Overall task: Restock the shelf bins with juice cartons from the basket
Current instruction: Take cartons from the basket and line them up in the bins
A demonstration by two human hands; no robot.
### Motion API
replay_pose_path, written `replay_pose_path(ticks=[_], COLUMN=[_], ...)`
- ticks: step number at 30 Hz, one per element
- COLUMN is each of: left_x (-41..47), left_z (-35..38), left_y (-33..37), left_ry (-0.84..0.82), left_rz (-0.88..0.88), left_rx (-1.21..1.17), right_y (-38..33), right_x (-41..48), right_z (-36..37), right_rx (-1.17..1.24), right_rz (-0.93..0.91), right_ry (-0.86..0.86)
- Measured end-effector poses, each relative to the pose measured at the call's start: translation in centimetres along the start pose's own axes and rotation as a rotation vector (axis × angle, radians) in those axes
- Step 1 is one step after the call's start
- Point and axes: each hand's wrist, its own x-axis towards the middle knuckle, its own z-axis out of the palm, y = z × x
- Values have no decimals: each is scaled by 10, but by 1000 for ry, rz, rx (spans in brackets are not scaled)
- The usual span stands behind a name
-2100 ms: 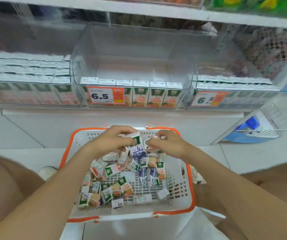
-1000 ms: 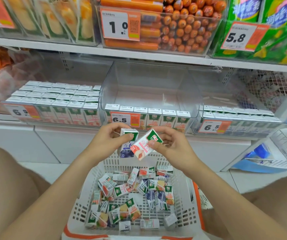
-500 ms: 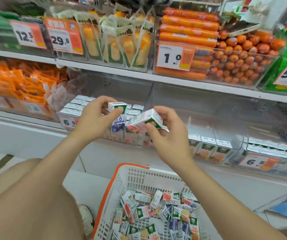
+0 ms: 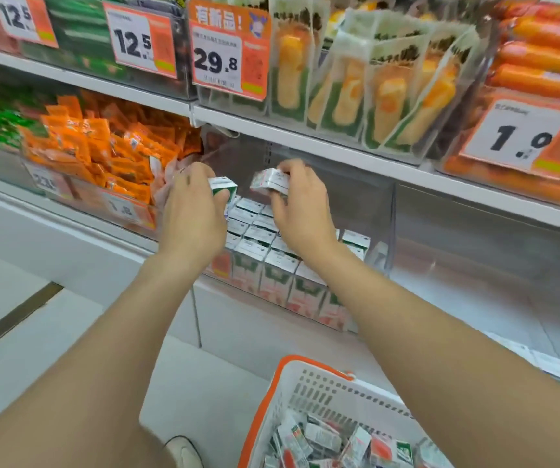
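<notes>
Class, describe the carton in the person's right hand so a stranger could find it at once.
Find the 29.8 price tag, then drop to the clear bin of standing cartons below. Over those rows the right hand pinches one carton; unlike them, it is held up and tipped sideways.

One view is given, taken by a wide-angle camera worn on the head. It is faced forward and somewhat down at the shelf [image 4: 339, 153], which is seen from close by, within arm's reach, and rendered slanted, its front edge falling toward the right. The left hand [image 4: 192, 214] and right hand [image 4: 302, 211] are caught near mid-frame; the basket [image 4: 325, 383] is cut off at the bottom edge.
</notes>
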Motion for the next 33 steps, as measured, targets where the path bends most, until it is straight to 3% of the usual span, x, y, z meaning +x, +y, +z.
replay_pose_path(ticks=[8,16,23,26,30,33], left_x=[7,7,8,6,-5,-23], left_z=[5,-2,3,2,1,-1], left_y=[-3,4,5,12,33,58], left_ry=[7,0,-46,-52,-66,-178], left_rz=[-111,-232,-197,-204,-219,-262], left_rx=[-50,-56,-72,-152,-413,-673], right_y=[-6,8,14,7,-10,-12], right_x=[75,91,78,57,9,-34], right_z=[67,79,64,40,-6,-42], right_rx=[-11,-12,-33,81,577,614], right_rz=[139,252,122,144,237,222], right_ry=[-238,-480,-656,-468,-203,-100])
